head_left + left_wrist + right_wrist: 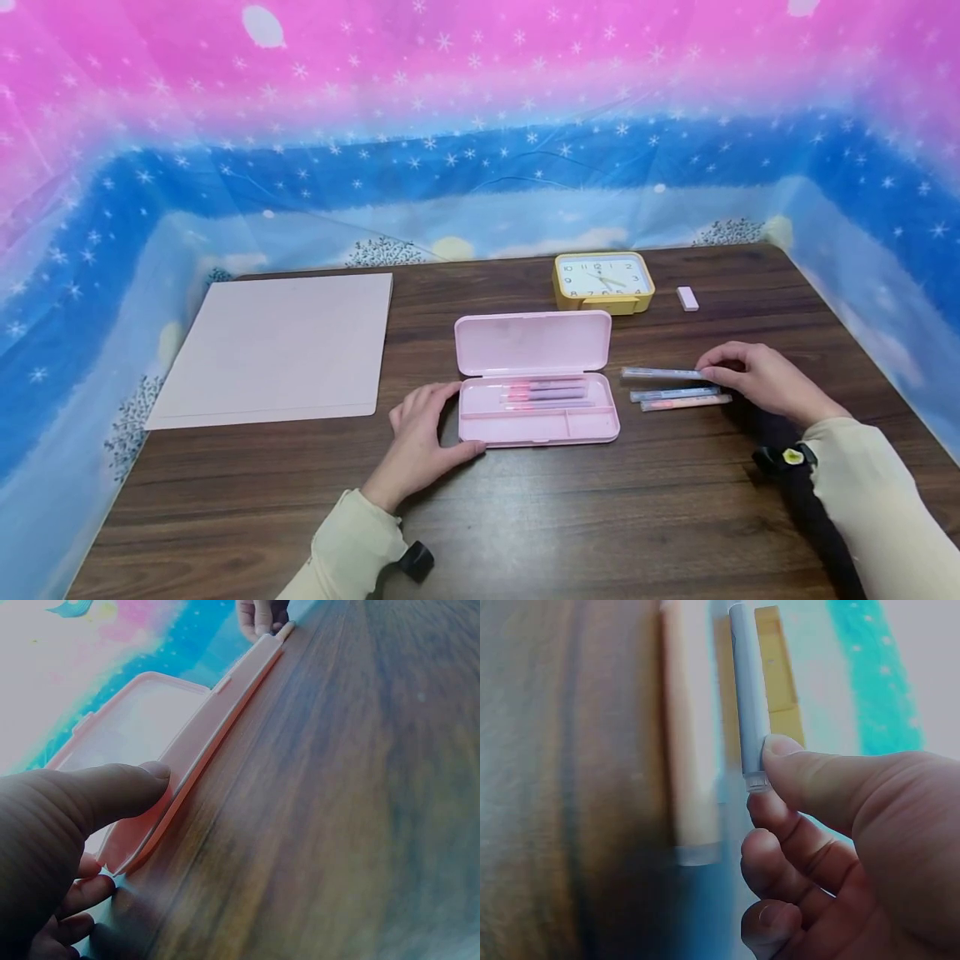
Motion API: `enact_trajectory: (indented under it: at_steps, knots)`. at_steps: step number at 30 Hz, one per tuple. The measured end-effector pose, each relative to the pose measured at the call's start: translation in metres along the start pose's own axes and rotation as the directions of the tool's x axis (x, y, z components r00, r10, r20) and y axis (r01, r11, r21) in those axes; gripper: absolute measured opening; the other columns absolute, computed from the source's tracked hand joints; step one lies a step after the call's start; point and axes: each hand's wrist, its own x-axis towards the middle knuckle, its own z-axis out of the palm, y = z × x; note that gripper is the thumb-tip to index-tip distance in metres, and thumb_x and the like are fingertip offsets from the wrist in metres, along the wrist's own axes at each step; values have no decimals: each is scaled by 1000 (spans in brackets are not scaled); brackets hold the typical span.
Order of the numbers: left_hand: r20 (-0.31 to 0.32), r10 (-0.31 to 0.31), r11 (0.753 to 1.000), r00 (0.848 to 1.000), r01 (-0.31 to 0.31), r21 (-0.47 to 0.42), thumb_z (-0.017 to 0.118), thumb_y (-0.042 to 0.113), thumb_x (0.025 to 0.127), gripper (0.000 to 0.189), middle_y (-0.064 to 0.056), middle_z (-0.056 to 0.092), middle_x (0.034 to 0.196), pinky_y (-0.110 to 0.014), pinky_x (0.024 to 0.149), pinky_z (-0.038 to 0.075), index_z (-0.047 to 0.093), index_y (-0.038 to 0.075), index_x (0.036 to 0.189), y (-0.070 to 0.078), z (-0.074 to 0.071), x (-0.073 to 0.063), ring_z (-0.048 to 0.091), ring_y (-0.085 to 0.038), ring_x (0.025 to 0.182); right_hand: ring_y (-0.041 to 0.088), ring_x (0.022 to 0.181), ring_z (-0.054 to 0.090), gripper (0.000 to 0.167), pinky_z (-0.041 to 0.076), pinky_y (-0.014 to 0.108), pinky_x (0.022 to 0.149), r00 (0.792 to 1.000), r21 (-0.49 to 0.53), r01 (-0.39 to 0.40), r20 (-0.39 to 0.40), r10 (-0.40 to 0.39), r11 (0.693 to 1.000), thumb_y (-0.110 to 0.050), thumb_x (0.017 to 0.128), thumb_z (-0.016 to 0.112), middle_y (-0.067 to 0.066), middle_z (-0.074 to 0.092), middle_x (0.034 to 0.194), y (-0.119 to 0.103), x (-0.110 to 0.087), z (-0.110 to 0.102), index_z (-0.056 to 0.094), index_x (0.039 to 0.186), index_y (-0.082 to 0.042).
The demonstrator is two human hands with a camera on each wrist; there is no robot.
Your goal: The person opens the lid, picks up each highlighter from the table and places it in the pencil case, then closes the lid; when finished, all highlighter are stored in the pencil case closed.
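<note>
A pink pencil case (539, 428) lies with its lid (533, 343) raised and several pink-tipped pens (547, 390) in its long back compartment. My left hand (420, 442) grips the left end of the case; the thumb (124, 791) presses the front wall and the fingers reach round the end. My right hand (765, 382) pinches the right end of a slim blue-grey pen (748, 690) between thumb and forefinger, the other fingers loosely curled. Just in front of it lie a blue pen (675, 394) and a pink-and-orange pen (686, 403) on the table.
Behind the case stands a yellow clock (603, 283), with a small white-and-pink eraser (687, 298) to its right. A large pale flat board (277, 350) covers the table's left side. A patterned cloth (480, 158) hangs round the dark wooden table (570, 533).
</note>
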Motion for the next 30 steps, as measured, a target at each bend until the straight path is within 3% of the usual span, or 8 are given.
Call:
enact_trajectory:
  at_steps: [11, 22, 30]
  knots:
    - [-7, 10, 1000, 1000, -10, 5, 83, 43, 73, 81, -10, 54, 135, -52, 100, 21, 50, 12, 141, -2, 0, 0, 38, -33, 132, 7, 76, 54, 15, 45, 25, 65, 996, 25, 75, -46, -74, 997, -31, 97, 63, 0, 68, 99, -44, -9, -13, 72, 100, -19]
    - [1, 0, 1000, 1000, 0, 0, 83, 44, 74, 82, -10, 53, 136, -52, 101, 21, 49, 13, 141, -2, 1, 0, 38, -33, 133, 7, 78, 57, 6, 47, 25, 72, 972, 66, 233, -28, -231, 970, -23, 95, 66, -7, 68, 92, -102, 13, 7, 71, 97, -23]
    - [6, -2, 1000, 1000, 2, 2, 83, 43, 74, 82, -10, 53, 136, -52, 101, 21, 49, 12, 142, -1, 0, 0, 38, -33, 133, 10, 77, 56, 4, 47, 26, 70, 965, 113, 261, -2, -262, 959, -17, 94, 67, -4, 67, 89, -126, 28, 31, 71, 94, -16]
